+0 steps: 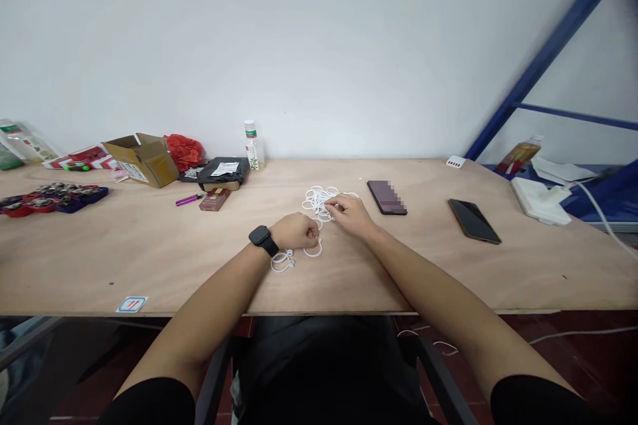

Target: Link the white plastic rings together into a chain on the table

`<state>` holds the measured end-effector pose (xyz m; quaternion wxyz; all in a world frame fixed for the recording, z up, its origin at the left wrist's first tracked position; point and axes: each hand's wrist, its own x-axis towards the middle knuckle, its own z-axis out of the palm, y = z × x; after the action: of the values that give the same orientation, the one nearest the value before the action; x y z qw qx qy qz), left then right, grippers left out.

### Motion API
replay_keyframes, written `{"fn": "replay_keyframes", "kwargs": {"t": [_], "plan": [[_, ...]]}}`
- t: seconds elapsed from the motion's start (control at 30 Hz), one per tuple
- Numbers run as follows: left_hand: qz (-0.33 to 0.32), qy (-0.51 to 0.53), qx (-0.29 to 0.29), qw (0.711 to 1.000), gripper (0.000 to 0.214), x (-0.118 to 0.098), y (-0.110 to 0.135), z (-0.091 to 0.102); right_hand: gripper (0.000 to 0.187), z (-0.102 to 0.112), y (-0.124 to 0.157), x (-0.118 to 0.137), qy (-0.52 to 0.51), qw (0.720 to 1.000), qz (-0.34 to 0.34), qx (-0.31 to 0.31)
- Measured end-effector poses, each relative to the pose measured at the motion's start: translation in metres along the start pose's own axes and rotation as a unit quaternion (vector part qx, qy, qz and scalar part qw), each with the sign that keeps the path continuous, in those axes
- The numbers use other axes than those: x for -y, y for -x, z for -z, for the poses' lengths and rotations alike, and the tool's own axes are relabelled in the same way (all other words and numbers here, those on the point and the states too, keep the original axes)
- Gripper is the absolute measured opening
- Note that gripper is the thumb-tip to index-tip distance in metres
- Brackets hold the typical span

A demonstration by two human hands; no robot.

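A pile of small white plastic rings lies on the plywood table in front of me. My right hand rests on the right side of the pile, fingertips pinching into the rings. My left hand, with a black watch on its wrist, is curled closed just below the pile, next to one loose ring. A few joined rings lie under the left wrist. What the left fingers hold is hidden.
Two dark phones lie to the right. A white charger block and blue frame stand far right. A cardboard box, black packet, bottle, purple lighter and red pack sit to the left.
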<state>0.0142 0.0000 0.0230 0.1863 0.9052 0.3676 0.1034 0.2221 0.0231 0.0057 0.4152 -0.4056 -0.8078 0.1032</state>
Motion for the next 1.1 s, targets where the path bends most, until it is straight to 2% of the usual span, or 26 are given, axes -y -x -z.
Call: {"fn": "replay_keyframes", "kwargs": {"t": [0.17,0.23,0.3,0.43,0.7,0.87,1.0,1.1], "plan": [[-0.017,-0.012,-0.215,0.976,0.015,0.010,-0.003,-0.001,0.018,-0.003,0.003,0.010,-0.065,0.996,0.004,0.055],[-0.032,0.000,-0.277,0.960,0.017,0.014,-0.005,-0.001,0.022,-0.004,0.003,0.011,-0.081,0.995,0.009,0.060],[-0.047,0.001,-0.312,0.949,0.016,0.016,-0.006,-0.001,0.024,-0.005,0.004,0.012,-0.090,0.994,0.012,0.054],[-0.062,0.003,-0.322,0.945,0.015,0.017,-0.007,-0.002,0.021,-0.009,0.005,0.012,-0.104,0.994,0.009,0.038],[-0.080,0.080,-0.319,0.941,0.013,0.004,-0.004,-0.004,0.017,-0.010,0.007,0.016,-0.094,0.995,-0.021,0.009],[-0.055,0.042,-0.322,0.944,0.018,-0.003,-0.003,0.000,0.019,-0.009,0.007,0.020,-0.089,0.996,-0.023,-0.004],[-0.042,-0.004,-0.302,0.952,0.017,0.006,-0.004,0.004,0.019,-0.012,0.006,0.019,-0.050,0.998,0.003,-0.047],[0.007,-0.021,-0.362,0.932,0.020,0.017,-0.005,0.005,0.020,-0.014,0.003,0.014,0.016,0.997,0.029,-0.064]]}}
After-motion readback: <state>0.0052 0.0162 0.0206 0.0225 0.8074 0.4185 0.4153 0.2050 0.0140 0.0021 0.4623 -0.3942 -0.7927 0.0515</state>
